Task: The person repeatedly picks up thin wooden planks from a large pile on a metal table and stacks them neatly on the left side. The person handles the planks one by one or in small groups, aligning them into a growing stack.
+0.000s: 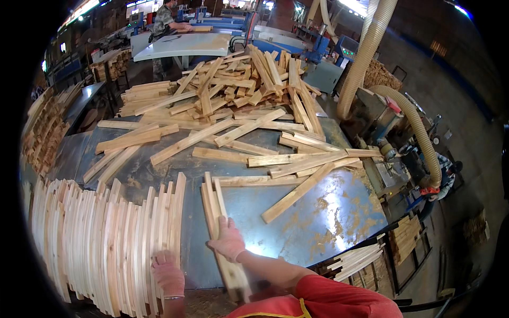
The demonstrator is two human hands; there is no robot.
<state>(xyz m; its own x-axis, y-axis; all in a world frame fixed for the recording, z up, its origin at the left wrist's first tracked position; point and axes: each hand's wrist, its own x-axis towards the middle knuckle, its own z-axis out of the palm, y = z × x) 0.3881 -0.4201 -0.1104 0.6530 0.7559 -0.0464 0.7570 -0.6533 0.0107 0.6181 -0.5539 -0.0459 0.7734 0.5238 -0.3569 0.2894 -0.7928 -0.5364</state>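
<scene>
My left hand, in a pink glove, lies over the right end of a long row of pale wooden strips standing tightly side by side. Its fingers are somewhat spread against the last strips. To the right, my right hand, gloved alike, is closed around a few long wooden strips lying side by side and pointing away from me. The near end of these strips is blurred. Part of what the right fingers grip is hidden under the palm.
Loose wooden pieces form a heap at the metal table's far end. Several more strips lie crossed in its middle, with sawdust around. A ribbed hose and machinery stand right. A co-worker works at the far left; another person is right.
</scene>
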